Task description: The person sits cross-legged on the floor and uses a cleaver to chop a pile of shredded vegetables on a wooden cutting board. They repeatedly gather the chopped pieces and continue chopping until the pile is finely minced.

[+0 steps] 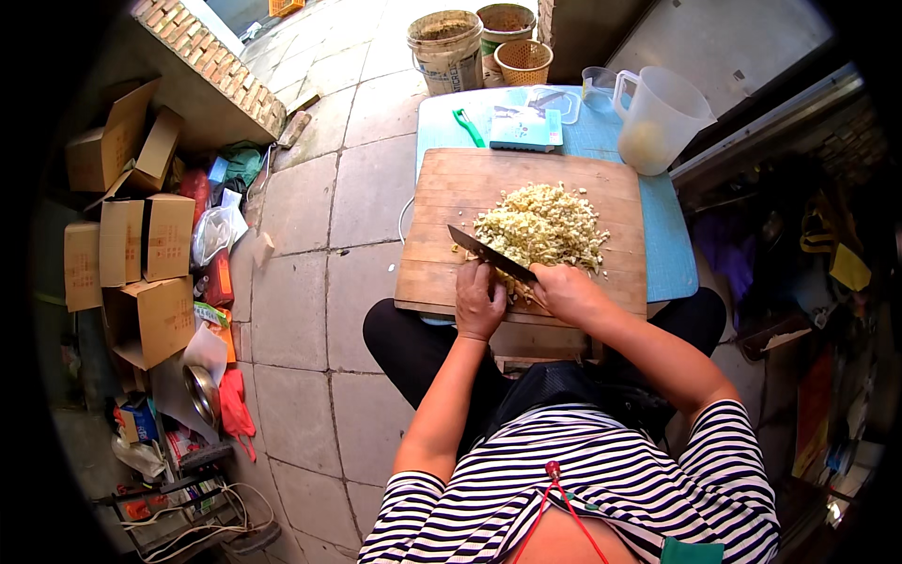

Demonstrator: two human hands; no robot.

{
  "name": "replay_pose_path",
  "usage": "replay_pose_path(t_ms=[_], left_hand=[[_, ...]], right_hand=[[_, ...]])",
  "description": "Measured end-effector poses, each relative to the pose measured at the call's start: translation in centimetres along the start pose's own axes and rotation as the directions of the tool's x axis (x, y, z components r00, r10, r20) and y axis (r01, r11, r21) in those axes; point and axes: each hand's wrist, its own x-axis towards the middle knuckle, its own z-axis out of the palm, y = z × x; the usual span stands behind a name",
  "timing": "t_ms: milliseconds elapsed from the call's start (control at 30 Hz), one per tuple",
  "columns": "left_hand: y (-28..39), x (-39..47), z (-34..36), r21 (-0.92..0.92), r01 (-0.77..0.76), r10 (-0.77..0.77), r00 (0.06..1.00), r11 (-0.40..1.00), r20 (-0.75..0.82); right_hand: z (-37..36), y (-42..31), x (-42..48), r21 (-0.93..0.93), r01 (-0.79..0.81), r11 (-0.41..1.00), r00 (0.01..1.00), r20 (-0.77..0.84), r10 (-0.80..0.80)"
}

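Note:
A broad-bladed kitchen knife [486, 251] lies slantwise over the wooden cutting board [437, 204], its tip towards the far left. My right hand [568, 290] grips its handle. Close against the near side of the blade, my left hand [480, 295] rests on the board with fingers bent down. Whatever may be under those fingertips is hidden. Beyond the knife spreads a heap of finely chopped, pale yellow-white food [546, 222], perhaps a vegetable. A few small bits lie loose around it, and some show between my hands.
The board rests on a blue table [666, 233]. Behind it are a green peeler [468, 128], a blue-and-white box [525, 128], a clear lid [564, 102], a plastic cup [597, 83] and a translucent pitcher [659, 123]. Buckets [445, 60] and a basket [523, 62] stand beyond; cardboard boxes [165, 317] line the left.

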Motion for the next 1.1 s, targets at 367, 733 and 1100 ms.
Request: replay_pose_path(t_ms=[367, 733, 1100], left_hand=[[-0.5, -0.1, 0.2, -0.013, -0.006, 0.007, 0.998, 1.0, 0.061], [0.2, 0.3, -0.5, -0.021, -0.034, 0.035, 0.996, 0.999, 0.086], [0.1, -0.5, -0.6, 0.064, -0.097, 0.093, 0.994, 0.993, 0.057]], right_hand=[[2.9, 0.3, 1.1, 0.017, -0.03, 0.999, 0.999, 0.016, 0.03], [3.2, 0.4, 1.1, 0.093, -0.001, 0.996, 0.995, -0.097, 0.01], [0.2, -0.1, 0.2, 0.017, 0.038, 0.999, 0.998, -0.042, -0.037]])
